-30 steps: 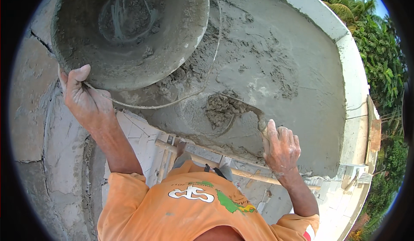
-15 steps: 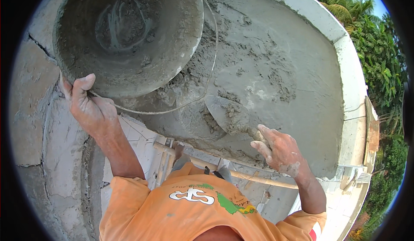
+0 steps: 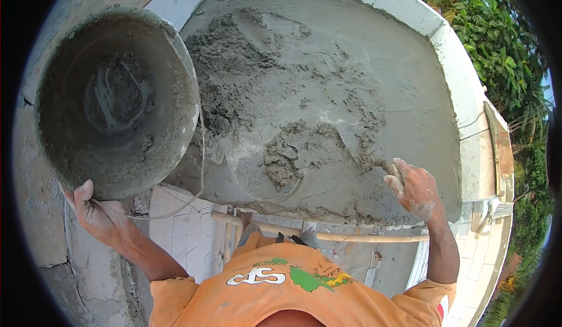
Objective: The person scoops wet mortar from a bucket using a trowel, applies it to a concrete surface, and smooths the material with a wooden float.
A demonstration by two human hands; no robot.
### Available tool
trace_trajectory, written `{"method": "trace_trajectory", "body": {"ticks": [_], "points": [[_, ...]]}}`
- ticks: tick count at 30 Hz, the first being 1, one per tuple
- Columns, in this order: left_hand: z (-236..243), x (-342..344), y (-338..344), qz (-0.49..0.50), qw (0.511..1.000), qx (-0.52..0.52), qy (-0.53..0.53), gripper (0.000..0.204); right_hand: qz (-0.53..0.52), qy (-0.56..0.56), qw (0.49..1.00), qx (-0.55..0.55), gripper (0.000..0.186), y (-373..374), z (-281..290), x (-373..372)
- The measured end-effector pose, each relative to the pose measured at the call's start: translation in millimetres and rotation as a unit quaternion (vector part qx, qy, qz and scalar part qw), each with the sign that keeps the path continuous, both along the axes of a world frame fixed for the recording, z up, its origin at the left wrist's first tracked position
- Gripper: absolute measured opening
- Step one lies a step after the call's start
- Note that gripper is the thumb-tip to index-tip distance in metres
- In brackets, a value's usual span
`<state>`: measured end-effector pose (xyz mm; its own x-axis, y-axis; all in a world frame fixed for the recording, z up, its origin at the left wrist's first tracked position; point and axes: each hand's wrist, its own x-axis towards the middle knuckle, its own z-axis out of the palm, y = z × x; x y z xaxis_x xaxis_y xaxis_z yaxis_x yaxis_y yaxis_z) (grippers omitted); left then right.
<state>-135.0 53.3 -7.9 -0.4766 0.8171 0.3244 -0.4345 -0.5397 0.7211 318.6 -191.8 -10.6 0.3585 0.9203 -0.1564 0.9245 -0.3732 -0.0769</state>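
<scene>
Grey bucket [image 3: 117,160] with pale streaks, grey mortar [image 3: 410,105], whitish ledge [image 3: 459,72], orange shirt [image 3: 257,303] printed white, green and yellow

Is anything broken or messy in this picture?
Yes. At the lower left, the old concrete has a dark, crack-like line, so it looks damaged. The grey cement looks uneven: rough and lumpy beside the bucket, but smoother toward the right.

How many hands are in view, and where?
2. The left hand grips the bucket at its near rim; the right hand holds the trowel handle, over the grey mortar. Some left fingers are partly hidden.
</scene>
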Motion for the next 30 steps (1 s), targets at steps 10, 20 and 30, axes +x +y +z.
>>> {"method": "trace_trajectory", "body": {"ticks": [10, 20, 30], "points": [[-4, -4, 0, -0.056, 0.998, -0.009, 0.025, 0.062, 0.019, 0.092, 0.995, -0.01, 0.034, 40, -41, -5], [-5, -21, -5, -0.04, 0.998, -0.049, 0.016, 0.06, -0.233, 0.119, 0.962, 0.075, 0.041, 0, -25, 92], [-17, -32, -2, -0.025, 0.995, -0.077, 0.056, 0.063, -0.131, 0.209, 0.967, -0.065, 0.052, -34, -18, 55]]}}
